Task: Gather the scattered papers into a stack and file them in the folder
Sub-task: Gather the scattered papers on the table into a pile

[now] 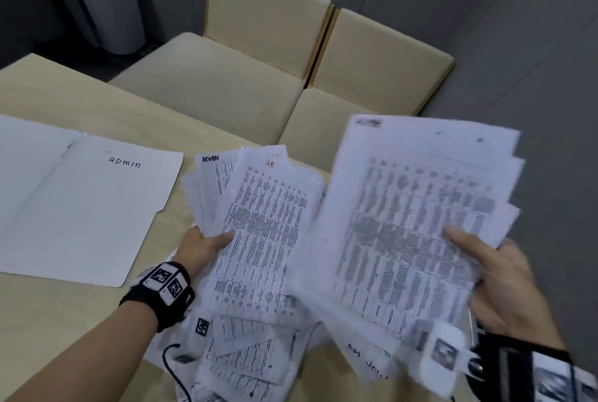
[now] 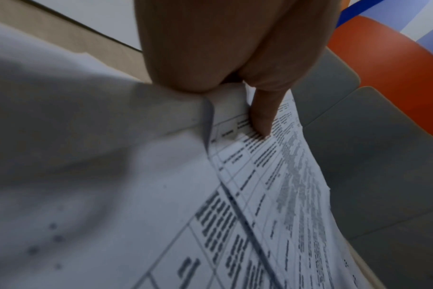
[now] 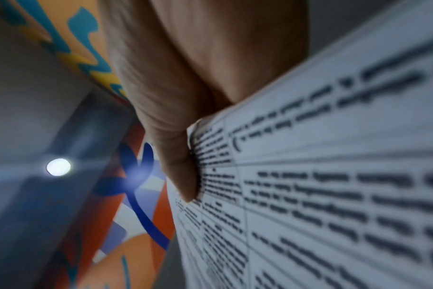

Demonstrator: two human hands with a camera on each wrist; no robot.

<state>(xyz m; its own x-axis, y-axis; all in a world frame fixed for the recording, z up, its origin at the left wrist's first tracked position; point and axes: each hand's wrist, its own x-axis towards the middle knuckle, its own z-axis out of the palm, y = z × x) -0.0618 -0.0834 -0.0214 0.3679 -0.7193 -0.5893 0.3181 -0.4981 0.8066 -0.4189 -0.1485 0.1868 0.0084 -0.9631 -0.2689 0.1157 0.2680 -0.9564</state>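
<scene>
Lying open at frame left on the worktop [image 1: 48, 320], folder [image 1: 81, 207] waits, long axis running up-frame. L hand [image 1: 202, 248] pinches a fanned bundle [image 1: 259, 223] at centre; R hand [image 1: 504, 285] clamps a second bundle [image 1: 404, 223] at right. L hand's nearer the folder; loose sheets [image 1: 246, 356] lie below.

Your left hand [image 1: 202, 248] holds a fanned batch of papers [image 1: 259, 230] at center, above the table [image 1: 64, 320]. Your right hand [image 1: 504, 285] holds a second batch [image 1: 411, 223] to its right, overlapping it. Loose sheets [image 1: 249, 356] lie on the table beneath both. The open folder [image 1: 81, 207] lies on the table to your left. Two seats [image 1: 207, 84] stand behind the table.
</scene>
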